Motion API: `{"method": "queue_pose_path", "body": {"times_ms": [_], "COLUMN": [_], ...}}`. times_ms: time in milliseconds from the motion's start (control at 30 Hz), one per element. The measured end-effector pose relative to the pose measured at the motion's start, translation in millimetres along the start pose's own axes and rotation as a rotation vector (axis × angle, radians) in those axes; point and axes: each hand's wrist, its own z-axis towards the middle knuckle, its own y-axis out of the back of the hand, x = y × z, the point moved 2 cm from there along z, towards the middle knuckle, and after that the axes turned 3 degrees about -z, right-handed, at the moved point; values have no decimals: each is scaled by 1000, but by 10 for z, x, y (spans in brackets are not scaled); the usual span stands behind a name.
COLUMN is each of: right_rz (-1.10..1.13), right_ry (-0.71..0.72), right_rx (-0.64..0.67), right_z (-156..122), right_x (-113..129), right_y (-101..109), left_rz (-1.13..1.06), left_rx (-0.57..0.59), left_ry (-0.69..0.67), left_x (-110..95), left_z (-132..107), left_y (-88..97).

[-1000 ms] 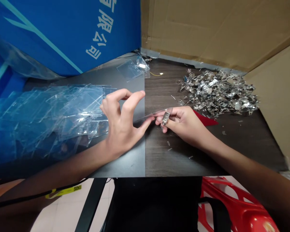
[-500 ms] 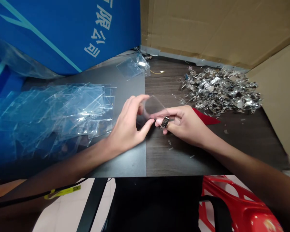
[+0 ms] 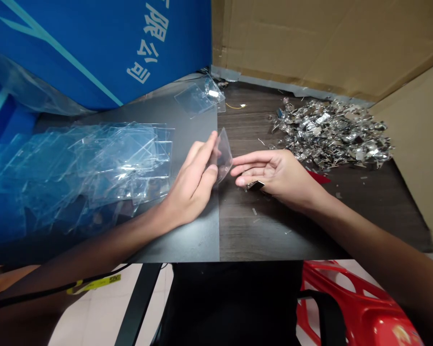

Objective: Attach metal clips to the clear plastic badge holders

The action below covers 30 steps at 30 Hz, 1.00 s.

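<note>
left hand (image 3: 193,185): pinching clear sleeve (image 3: 224,156), thumb-side | right hand (image 3: 283,179): grasping metal clip (image 3: 256,185), seemingly below fingers

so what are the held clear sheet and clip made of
The clear sheet looks like thin, glossy plastic: it is transparent with pale reflections. The clip seems to be polished metal, judging by its bright edge and dark, shiny face.

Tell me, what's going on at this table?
A person is working with both hands. The left hand holds a clear plastic sleeve. The right hand, close to the sleeve's edge, holds a small metal clip. More clear sleeves lie to the left, and a heap of metal clips to the right.
</note>
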Motion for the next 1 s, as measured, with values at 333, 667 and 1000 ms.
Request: {"method": "queue_pose_path", "body": {"times_ms": [333,667,1000], "right_rz": [-3,-4,-78], "right_ry": [-50,76,129], "right_rx": [-8,10,85], "right_z": [-56,-68,-74], "right_x": [20,56,70], "right_y": [-10,-9,-20], "left_rz": [-152,-565,-571], "left_rx": [-63,-186,-101], "left_ry": [161,510,466], "left_x": [-83,-36,-140], "left_z": [17,88,73], "left_y": [-14,-9,-27]}}
